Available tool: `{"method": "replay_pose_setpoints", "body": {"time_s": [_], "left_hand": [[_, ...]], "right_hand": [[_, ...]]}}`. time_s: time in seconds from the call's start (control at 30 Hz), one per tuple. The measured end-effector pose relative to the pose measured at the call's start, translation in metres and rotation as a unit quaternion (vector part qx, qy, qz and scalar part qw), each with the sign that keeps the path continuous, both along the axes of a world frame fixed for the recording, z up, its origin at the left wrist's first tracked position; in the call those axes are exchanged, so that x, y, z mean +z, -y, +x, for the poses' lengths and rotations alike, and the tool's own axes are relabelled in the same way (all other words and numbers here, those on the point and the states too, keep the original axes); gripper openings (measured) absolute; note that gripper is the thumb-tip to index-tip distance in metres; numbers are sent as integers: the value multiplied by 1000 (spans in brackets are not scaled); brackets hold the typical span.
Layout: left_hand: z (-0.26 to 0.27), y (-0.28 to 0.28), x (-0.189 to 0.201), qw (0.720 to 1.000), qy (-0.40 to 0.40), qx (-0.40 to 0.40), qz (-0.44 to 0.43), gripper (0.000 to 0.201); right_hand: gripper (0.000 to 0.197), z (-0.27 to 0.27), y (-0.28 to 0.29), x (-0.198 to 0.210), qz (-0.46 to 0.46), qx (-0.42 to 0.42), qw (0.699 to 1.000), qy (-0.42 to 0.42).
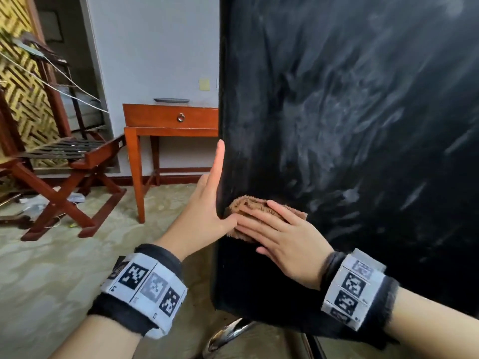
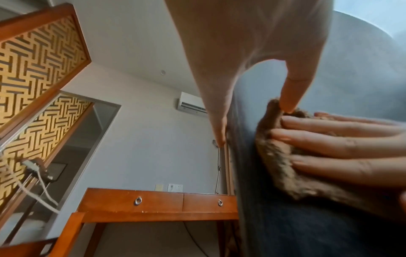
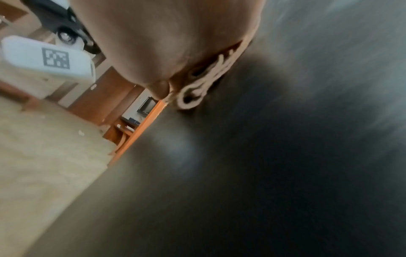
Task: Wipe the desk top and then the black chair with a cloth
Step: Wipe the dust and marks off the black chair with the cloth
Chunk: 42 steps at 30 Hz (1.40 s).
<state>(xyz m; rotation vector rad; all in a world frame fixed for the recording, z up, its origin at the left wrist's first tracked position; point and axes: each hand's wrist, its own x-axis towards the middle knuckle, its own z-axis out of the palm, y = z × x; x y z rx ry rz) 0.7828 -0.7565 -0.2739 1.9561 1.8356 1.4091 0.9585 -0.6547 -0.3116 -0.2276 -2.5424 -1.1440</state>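
The black chair's [image 1: 363, 125] upright back fills the right of the head view, streaked with pale smears. A brown fluffy cloth [image 1: 246, 203] lies against its lower left part. My right hand [image 1: 282, 234] presses flat on the cloth with straight fingers. My left hand [image 1: 210, 203] stands at the chair's left edge, index finger pointing straight up along it and thumb reaching across to the cloth's rim. In the left wrist view the thumb tip [image 2: 290, 102] touches the cloth [image 2: 276, 156] beside the right hand's fingers [image 2: 340, 144]. The wooden desk [image 1: 171, 117] stands behind, against the wall.
A folding wooden rack [image 1: 59, 164] stands at the left on the pale carpet [image 1: 64, 268], with litter and cables under it. A flat grey tray [image 1: 171, 100] lies on the desk. The chair's chrome base [image 1: 228, 332] shows below the backrest.
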Motion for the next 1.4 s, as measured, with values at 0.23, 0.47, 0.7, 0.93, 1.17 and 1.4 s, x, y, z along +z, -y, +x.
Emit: {"method": "replay_pose_setpoints", "body": {"time_s": [0.23, 0.47, 0.7, 0.93, 1.17, 1.4], "left_hand": [[13, -11, 40, 998, -41, 47, 22, 122], [12, -18, 52, 985, -134, 109, -6, 143], [26, -16, 55, 979, -143, 142, -30, 144], [26, -9, 54, 974, -142, 177, 7, 141], [65, -32, 70, 866, -434, 206, 138, 142], [81, -44, 70, 860, -448, 220, 108, 144]], "right_hand": [[57, 27, -5, 126, 29, -97, 960, -262], [55, 38, -9, 43, 28, -41, 996, -69], [61, 63, -21, 155, 38, -121, 932, -339], [58, 63, -21, 13, 26, -53, 998, -38], [59, 85, -30, 109, 27, -105, 951, -291], [64, 108, -31, -18, -2, -69, 996, -54]]}}
